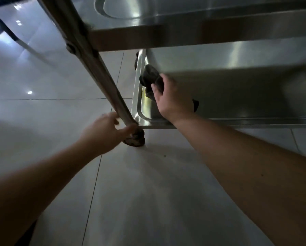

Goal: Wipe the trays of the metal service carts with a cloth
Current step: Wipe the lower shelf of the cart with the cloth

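Seemingly mid-task, the right hand (173,98) clutches a dark cloth (151,79) on the bottom tray (137,96), while the left hand (107,129), at seven o'clock, grips the cart leg (95,64).

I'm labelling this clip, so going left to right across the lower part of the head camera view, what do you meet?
Left hand gripping the cart's slanted steel leg → dark caster wheel under that leg → rim of the bottom shiny steel tray → dark grey crumpled cloth → right hand holding the cloth.
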Demonstrator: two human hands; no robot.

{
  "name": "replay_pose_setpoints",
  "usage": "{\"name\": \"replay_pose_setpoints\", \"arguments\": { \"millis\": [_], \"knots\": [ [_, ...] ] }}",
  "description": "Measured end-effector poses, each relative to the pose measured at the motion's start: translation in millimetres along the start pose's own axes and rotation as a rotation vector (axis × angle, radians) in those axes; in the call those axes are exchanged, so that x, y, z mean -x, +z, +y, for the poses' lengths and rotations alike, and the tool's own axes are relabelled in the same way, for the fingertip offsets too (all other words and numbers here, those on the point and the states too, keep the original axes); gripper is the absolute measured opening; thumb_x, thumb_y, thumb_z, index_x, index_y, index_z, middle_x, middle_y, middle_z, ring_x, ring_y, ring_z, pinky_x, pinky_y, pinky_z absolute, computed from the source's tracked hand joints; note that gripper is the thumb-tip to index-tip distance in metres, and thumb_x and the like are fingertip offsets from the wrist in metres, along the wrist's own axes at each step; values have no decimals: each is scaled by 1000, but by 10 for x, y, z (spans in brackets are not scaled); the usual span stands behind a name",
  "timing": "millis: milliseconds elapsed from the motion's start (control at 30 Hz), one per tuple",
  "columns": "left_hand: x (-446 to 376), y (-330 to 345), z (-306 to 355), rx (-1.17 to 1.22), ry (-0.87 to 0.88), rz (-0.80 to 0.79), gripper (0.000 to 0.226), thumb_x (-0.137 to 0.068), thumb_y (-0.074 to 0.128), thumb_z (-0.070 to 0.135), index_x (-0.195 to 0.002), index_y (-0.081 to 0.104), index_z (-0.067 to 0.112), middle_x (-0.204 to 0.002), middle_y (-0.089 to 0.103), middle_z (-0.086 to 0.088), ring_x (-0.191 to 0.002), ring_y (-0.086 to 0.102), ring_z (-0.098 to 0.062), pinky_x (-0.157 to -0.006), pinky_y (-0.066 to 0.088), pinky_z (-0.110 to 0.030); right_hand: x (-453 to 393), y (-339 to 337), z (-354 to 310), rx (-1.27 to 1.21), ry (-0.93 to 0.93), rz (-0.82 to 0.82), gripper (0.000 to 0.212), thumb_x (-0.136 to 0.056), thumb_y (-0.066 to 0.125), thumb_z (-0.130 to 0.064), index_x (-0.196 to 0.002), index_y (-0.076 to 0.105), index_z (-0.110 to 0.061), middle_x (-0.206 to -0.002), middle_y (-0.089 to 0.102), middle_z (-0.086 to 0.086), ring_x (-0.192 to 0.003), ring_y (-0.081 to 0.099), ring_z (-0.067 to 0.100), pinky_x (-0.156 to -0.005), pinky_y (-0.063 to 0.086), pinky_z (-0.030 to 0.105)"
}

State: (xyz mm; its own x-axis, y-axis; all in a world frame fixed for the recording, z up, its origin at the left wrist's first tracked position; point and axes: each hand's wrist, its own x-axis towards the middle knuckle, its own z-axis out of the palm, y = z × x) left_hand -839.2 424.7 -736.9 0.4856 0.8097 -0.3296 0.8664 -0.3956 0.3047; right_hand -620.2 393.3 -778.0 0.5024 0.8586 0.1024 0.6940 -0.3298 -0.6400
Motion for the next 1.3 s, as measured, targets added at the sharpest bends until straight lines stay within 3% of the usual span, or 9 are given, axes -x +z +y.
{"name": "replay_pose_setpoints", "arguments": {
  "millis": [100, 200, 433, 567, 733, 867, 1067, 1200, 1300],
  "knots": [
    [-126, -6, 22, 472, 52, 274, 68, -76, 63, 84, -125, 56, 37, -120, 66, 12, -108, 63, -9, -86, 51, -30, -28, 300, -45, 45, -106, -360, 55, -111, 34, -48, -163, 34, -28, -164, 44, 2, -151, 36, 29, -124, 26, 44],
    [-312, 66, 214, 1002, 130, 322, 34, -76, 75, 57, -98, 69, 32, -96, 74, 4, -91, 71, -9, -80, 57, -24, 83, 522, 47, 233, -260, -571, 57, -111, 28, -48, -166, 18, -40, -174, 10, -18, -162, -2, 14, -128, -8, 42],
    [-464, 204, 279, 1167, 126, 427, 23, -75, 66, 33, -54, 58, 28, -53, 55, 2, -54, 54, -17, -63, 52, -33, 327, 49, 816, 375, -168, -336, 60, -106, 36, -49, -164, 27, -39, -173, 19, -16, -161, 12, 16, -129, 2, 42],
    [-496, 246, 299, 1164, 128, 463, 22, -72, 60, 29, -51, 54, 27, -50, 50, 2, -55, 50, -21, -64, 48, -34, 162, -645, 1686, 444, 233, -110, 66, -96, 37, -52, -160, 38, -34, -172, 26, -7, -159, 20, 29, -128, 11, 52],
    [-490, 249, 341, 1173, 158, 474, 20, -69, 56, 26, -51, 49, 25, -48, 46, 3, -54, 47, -22, -62, 46, -33, -436, -820, 2006, 425, 711, -4, 73, -93, 24, -54, -163, 25, -36, -175, 13, -5, -161, 6, 34, -128, 1, 56],
    [-488, 243, 358, 1167, 154, 458, 24, -72, 53, 19, -49, 48, 25, -49, 46, 2, -55, 45, -23, -64, 44, -37, -721, -149, 1241, 421, 419, -57, 64, -100, 28, -48, -162, 32, -31, -172, 24, -3, -159, 14, 32, -127, 6, 54],
    [-497, 264, 355, 1205, 192, 471, 18, -73, 54, 18, -57, 47, 18, -49, 45, 4, -52, 43, -19, -57, 43, -32, -255, 608, 173, 365, -216, -475, 66, -104, 32, -49, -167, 15, -38, -175, 10, -15, -162, 2, 15, -128, -6, 42],
    [-517, 282, 360, 1230, 159, 490, 23, -72, 53, 16, -52, 51, 25, -47, 46, 4, -51, 44, -21, -57, 41, -32, 73, 251, 543, 297, -369, -548, 63, -104, 39, -51, -164, 22, -43, -172, 16, -20, -160, 6, 8, -127, -7, 36],
    [-533, 281, 370, 1219, 140, 525, 28, -74, 49, 12, -49, 48, 25, -46, 44, 4, -49, 44, -20, -58, 40, -32, -256, -155, 1087, 400, -235, -400, 62, -104, 47, -49, -163, 30, -38, -172, 23, -14, -160, 16, 16, -127, 5, 38]
  ]
}}
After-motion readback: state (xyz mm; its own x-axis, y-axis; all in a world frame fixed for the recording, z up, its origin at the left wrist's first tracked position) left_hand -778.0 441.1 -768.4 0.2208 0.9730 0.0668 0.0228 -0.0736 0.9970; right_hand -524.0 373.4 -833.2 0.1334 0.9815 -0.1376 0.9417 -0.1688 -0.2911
